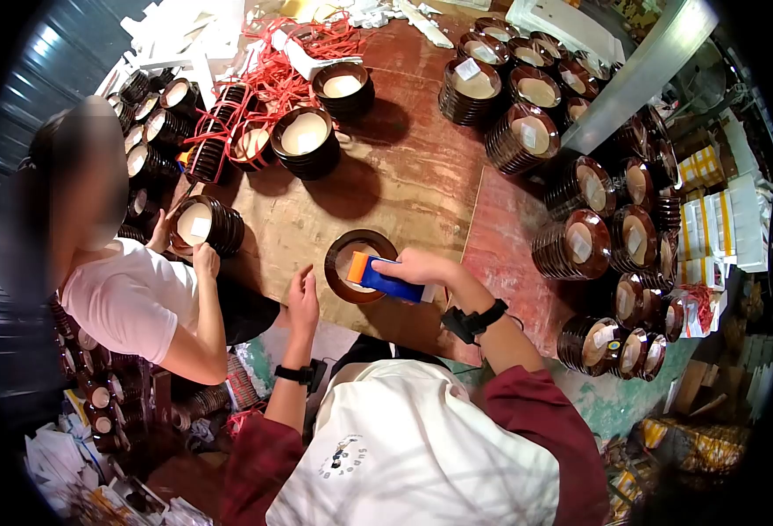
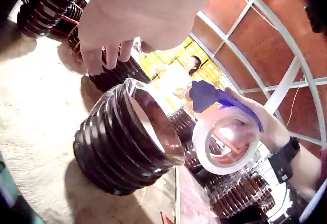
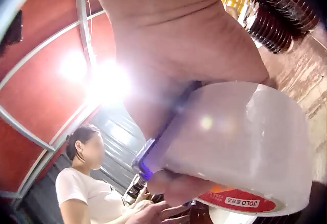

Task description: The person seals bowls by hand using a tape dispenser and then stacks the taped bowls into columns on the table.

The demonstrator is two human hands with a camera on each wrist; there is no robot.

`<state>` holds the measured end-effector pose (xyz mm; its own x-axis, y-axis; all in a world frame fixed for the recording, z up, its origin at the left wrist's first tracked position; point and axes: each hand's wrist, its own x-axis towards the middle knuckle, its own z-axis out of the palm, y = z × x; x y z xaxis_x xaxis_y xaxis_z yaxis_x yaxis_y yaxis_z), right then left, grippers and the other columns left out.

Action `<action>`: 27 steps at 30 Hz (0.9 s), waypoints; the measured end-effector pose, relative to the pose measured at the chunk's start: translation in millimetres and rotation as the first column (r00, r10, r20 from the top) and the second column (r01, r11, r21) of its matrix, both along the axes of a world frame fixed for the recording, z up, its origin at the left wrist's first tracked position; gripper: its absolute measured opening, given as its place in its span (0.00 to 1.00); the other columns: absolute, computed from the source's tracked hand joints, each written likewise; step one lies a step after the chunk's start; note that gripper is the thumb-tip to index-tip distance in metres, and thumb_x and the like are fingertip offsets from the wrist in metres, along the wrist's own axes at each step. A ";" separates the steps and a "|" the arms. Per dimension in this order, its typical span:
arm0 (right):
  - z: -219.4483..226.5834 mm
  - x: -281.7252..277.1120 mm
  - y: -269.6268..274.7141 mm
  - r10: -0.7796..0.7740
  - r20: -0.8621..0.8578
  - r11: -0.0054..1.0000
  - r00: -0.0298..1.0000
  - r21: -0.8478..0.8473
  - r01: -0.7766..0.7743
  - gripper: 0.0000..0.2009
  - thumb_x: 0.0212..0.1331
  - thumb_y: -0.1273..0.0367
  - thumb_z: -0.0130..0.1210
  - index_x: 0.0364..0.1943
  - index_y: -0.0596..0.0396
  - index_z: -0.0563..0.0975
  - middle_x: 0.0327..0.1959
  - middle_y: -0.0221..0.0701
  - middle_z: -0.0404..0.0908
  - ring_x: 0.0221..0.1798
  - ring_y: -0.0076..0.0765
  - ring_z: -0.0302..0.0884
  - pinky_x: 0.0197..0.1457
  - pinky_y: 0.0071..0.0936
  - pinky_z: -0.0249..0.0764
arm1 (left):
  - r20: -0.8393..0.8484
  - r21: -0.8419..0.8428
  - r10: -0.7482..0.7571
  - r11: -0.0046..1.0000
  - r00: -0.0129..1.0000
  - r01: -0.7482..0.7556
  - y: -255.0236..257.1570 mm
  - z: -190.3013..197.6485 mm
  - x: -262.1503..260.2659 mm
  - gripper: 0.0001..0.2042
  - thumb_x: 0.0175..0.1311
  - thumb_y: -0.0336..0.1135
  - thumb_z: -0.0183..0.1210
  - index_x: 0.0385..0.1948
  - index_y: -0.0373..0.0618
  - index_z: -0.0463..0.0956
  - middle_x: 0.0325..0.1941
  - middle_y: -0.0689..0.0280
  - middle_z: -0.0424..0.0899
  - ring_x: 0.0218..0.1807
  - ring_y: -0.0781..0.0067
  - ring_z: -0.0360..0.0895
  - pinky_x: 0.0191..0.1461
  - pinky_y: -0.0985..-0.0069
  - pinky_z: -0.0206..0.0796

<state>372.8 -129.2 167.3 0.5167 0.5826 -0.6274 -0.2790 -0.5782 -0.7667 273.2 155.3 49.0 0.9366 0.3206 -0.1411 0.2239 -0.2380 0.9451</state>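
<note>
My right hand (image 1: pixel 426 266) grips a blue tape dispenser (image 1: pixel 393 285) with an orange front end, held over a stack of dark brown bowls (image 1: pixel 368 240). In the right wrist view a wide roll of clear tape (image 3: pixel 240 137) sits in the dispenser, its core bearing a red and orange label. My left hand (image 1: pixel 302 302) is beside the stack, fingers extended and holding nothing. From the left wrist, the bowl stack (image 2: pixel 120 142) shows glossy ribbed sides and lies below the fingers of that hand. The dispenser partly hides the pale bowl inside.
At left, another person in a white shirt (image 1: pixel 132 298) handles a bowl stack (image 1: pixel 224 223). More stacks (image 1: pixel 305 136) stand farther back near tangled red straps (image 1: pixel 268 74). Many bowl stacks (image 1: pixel 570 245) line the right side, by a metal post (image 1: pixel 641 83).
</note>
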 end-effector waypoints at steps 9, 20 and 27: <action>-6.8 19.4 -0.5 0.054 -0.018 0.996 0.998 -0.077 -0.055 0.39 0.62 0.33 0.47 0.31 0.63 0.84 0.22 0.38 0.84 0.24 0.33 0.84 0.30 0.28 0.80 | 0.165 -0.026 -0.260 0.963 0.951 0.268 -22.9 -22.1 87.9 0.21 0.80 0.43 0.41 0.59 0.36 0.74 0.61 0.54 0.79 0.62 0.62 0.75 0.68 0.67 0.62; -19.3 23.7 -12.6 0.131 0.073 0.983 0.989 -0.138 -0.120 0.31 0.67 0.42 0.51 0.35 0.63 0.82 0.24 0.25 0.79 0.28 0.23 0.72 0.34 0.27 0.72 | 0.071 0.534 -0.736 0.598 0.673 0.598 5.5 21.3 69.6 0.57 0.42 0.58 0.73 0.73 0.35 0.51 0.76 0.45 0.55 0.76 0.40 0.54 0.77 0.55 0.50; -25.0 25.7 -12.9 0.130 0.074 0.986 0.989 -0.111 -0.122 0.34 0.63 0.38 0.52 0.37 0.62 0.84 0.28 0.33 0.84 0.30 0.29 0.80 0.36 0.29 0.77 | -0.252 0.532 -0.739 0.434 0.625 0.727 -7.1 51.8 72.2 0.71 0.27 0.57 0.80 0.75 0.34 0.42 0.79 0.46 0.46 0.78 0.39 0.48 0.77 0.51 0.47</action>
<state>398.5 -142.1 142.3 0.4949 0.5785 -0.6484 -0.1385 -0.6841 -0.7161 345.4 148.2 100.8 0.8586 -0.4801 -0.1800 -0.3010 -0.7561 0.5811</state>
